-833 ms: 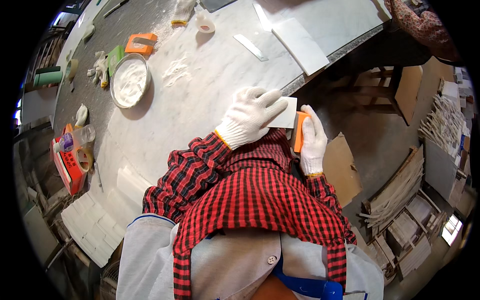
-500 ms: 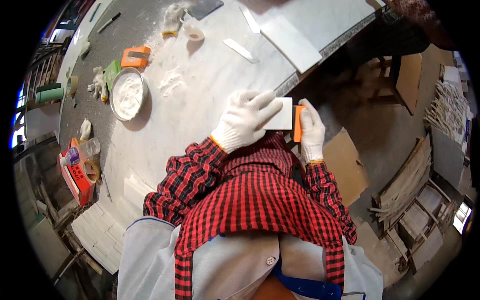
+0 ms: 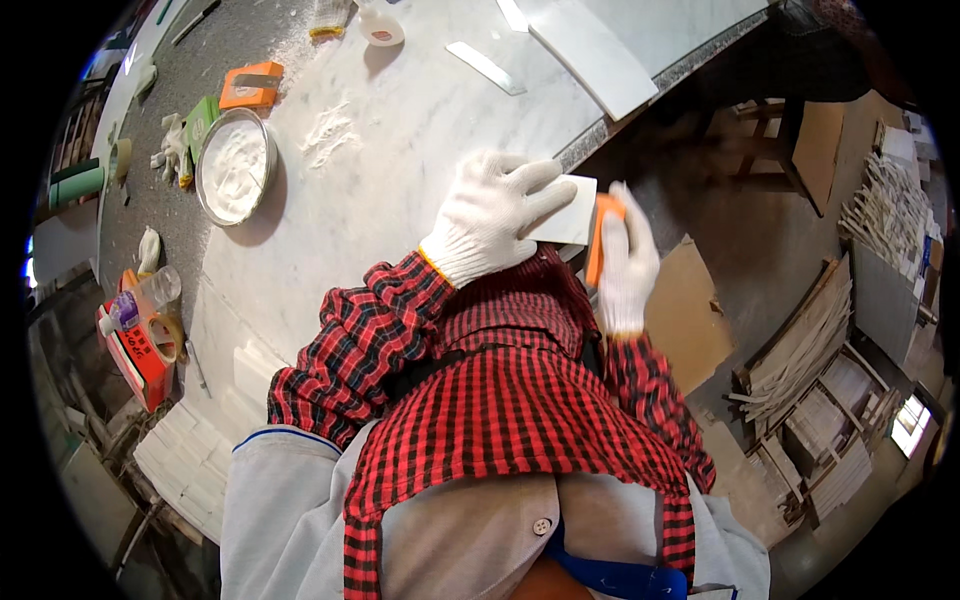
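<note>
Head view: a small white tile (image 3: 573,215) lies at the right edge of the pale worktable (image 3: 330,260), its right end seeming to jut past it. The left hand (image 3: 482,218), gloved, lies with fingers nearly straight and slightly spread over the tile's top; whether its thumb grips underneath, I cannot tell. The right hand (image 3: 630,265), also gloved, has hold of an orange block (image 3: 603,238), fingers extended along its outer side. The block stands upright close by the tile's right edge; contact is unclear.

To work well, I judge, the left hand should press evenly, fingertips short of that edge, while the right keeps the block square to it with light, steady pressure.

Farther out, a white slab (image 3: 590,58) and a narrow strip (image 3: 485,68) lie on the far side; a bowl (image 3: 228,221) of white powder sits to the left.
</note>
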`<act>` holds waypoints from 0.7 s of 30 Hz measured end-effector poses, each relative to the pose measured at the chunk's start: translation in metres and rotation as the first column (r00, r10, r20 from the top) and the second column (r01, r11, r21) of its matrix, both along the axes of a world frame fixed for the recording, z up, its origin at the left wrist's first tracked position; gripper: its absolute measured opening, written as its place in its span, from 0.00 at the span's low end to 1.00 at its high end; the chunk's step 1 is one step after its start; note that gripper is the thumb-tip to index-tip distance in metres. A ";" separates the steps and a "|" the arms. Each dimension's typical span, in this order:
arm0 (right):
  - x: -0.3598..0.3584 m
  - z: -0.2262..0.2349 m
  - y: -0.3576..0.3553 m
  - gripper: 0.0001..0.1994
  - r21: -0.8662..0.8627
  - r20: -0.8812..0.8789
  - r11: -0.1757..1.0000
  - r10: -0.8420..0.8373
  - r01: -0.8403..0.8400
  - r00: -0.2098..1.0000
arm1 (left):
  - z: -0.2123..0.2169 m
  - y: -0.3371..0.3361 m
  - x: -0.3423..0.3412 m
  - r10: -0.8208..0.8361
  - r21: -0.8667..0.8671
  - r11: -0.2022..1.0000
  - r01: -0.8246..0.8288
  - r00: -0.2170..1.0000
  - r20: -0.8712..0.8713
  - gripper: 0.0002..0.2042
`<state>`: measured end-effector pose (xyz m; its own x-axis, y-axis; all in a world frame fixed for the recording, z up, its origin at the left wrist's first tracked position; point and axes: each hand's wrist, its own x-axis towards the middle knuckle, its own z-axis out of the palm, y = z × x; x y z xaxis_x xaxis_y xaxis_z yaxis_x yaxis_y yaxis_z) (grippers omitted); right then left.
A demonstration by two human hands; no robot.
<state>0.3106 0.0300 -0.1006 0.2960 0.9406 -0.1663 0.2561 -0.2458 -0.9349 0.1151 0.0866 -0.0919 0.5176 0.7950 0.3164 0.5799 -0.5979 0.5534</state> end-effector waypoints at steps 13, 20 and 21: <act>-0.004 0.001 -0.025 0.20 0.040 -0.098 0.999 -0.020 0.024 0.995 | 0.007 -0.003 -0.003 0.000 -0.008 1.000 0.000 1.000 -0.017 0.29; 0.008 -0.049 0.032 0.20 -0.004 -0.102 0.991 -0.136 0.136 0.985 | 0.016 0.003 -0.004 -0.055 -0.100 0.994 0.046 0.994 -0.096 0.33; 0.011 -0.047 0.019 0.20 -0.046 -0.169 0.982 -0.187 0.181 0.968 | 0.013 -0.003 -0.003 -0.016 -0.062 0.998 0.012 0.997 -0.069 0.33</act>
<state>0.3219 0.0492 -0.1480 0.4279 0.8664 -0.2573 0.0402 -0.3027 -0.9523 0.1125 0.0837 -0.0789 0.5479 0.8042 0.2303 0.6098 -0.5724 0.5482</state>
